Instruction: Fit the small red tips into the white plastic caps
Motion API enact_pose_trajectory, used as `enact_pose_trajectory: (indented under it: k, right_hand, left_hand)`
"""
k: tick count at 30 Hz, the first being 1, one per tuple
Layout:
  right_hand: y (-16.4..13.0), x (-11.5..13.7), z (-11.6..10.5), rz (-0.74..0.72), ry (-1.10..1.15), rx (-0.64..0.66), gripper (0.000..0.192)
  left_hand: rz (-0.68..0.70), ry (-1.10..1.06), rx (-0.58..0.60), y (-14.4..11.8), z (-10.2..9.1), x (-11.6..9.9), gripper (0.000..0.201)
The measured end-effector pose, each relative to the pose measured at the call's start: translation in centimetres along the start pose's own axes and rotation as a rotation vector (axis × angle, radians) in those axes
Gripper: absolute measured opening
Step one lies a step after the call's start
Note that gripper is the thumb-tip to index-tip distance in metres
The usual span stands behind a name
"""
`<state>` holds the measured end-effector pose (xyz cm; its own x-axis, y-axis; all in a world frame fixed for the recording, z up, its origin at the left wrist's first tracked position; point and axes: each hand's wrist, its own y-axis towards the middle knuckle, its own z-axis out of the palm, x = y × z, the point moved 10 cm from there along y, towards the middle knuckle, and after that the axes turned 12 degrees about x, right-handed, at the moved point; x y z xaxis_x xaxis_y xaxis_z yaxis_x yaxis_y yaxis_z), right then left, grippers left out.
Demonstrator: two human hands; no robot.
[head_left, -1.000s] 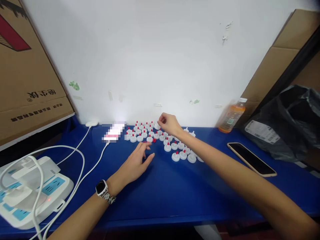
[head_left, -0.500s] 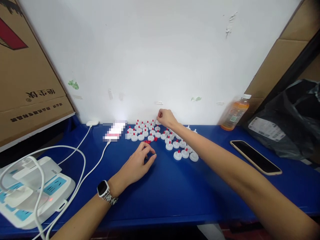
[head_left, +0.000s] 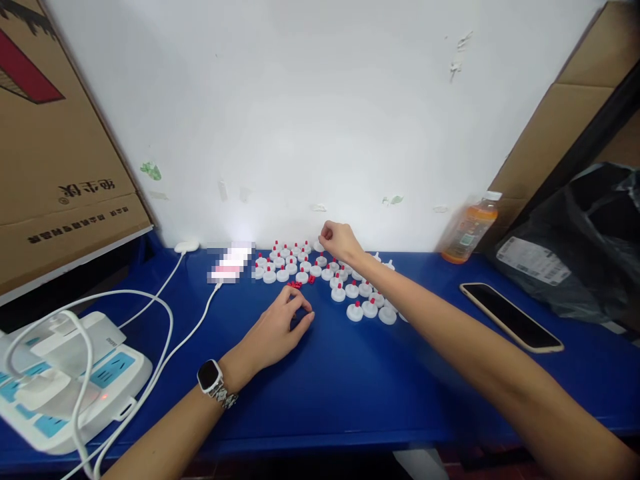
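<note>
Far left there's a white power strip with blue sockets [head_left: 65, 380] at the edge of the blue tabletop [head_left: 350, 387], white cables [head_left: 165, 333] trailing off it, and a brown cardboard box [head_left: 55, 153] leaning behind. The left hand [head_left: 277, 330], with a wristwatch [head_left: 213, 381], rests on the blue surface with its fingers curled in, just below a few loose little red plugs [head_left: 296, 285]; can't tell if it's pinching one. The right hand [head_left: 340, 241] is at the back of the cluster of white round plastic caps with red tips [head_left: 320, 277], fingertips pinched together over a cap. Further right: an orange drink bottle [head_left: 467, 230] by the white wall [head_left: 310, 107], a dark smartphone [head_left: 510, 317] lying flat, and a black plastic bag [head_left: 580, 247]. Bare blue table in front.
</note>
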<state>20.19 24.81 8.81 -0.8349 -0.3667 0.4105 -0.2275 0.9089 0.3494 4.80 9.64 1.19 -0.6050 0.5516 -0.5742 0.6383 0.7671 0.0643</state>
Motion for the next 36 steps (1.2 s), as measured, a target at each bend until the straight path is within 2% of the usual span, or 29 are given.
enact_pose_trajectory:
  k: [3, 11, 14, 16, 18, 21, 24, 27, 31, 33, 36]
  right_hand:
    - [0.6, -0.3, 0.4, 0.033, -0.018, 0.012, 0.014]
    - [2.4, -0.5, 4.2, 0.107, -0.104, 0.207, 0.012]
    - [2.5, 0.0, 4.9, 0.107, -0.107, 0.243, 0.009]
    - [2.4, 0.0, 4.5, 0.106, -0.098, 0.249, 0.011]
    - [2.4, -0.6, 3.2, 0.114, -0.091, 0.224, 0.021]
    - [1.8, -3.0, 0.1, 0.159, -0.109, 0.160, 0.029]
    - [0.5, -6.0, -1.9, 0.214, -0.143, 0.161, 0.023]
    - [-0.9, -7.6, -1.5, 0.236, -0.161, 0.217, 0.017]
    - [-1.2, -7.3, 0.3, 0.229, -0.155, 0.245, 0.017]
    - [-0.9, -6.9, 0.7, 0.226, -0.143, 0.238, 0.012]
    - [-0.7, -5.8, 0.3, 0.207, -0.113, 0.214, 0.010]
  left_hand:
    - [-0.005, 0.010, 0.006, 0.0, 0.0, 0.0, 0.023]
    - [0.003, 0.001, 0.014, -0.1, -0.1, -0.4, 0.022]
    - [0.006, -0.012, 0.019, -0.2, -0.1, -0.3, 0.023]
    - [0.008, -0.024, 0.018, -0.2, -0.1, -0.2, 0.023]
    - [0.006, -0.045, 0.020, -0.2, -0.2, -0.1, 0.024]
    - [-0.015, -0.072, 0.035, 0.2, -0.4, 0.0, 0.026]
    - [-0.029, -0.041, 0.035, 1.3, -0.9, -0.4, 0.027]
    - [-0.014, 0.011, 0.014, 3.1, -1.3, -1.2, 0.023]
    - [0.009, 0.028, -0.059, 4.9, -1.7, -1.5, 0.023]
    - [0.007, 0.011, -0.105, 5.0, -1.9, -1.1, 0.024]
    - [0.010, 0.000, -0.158, 4.2, -2.4, -0.5, 0.024]
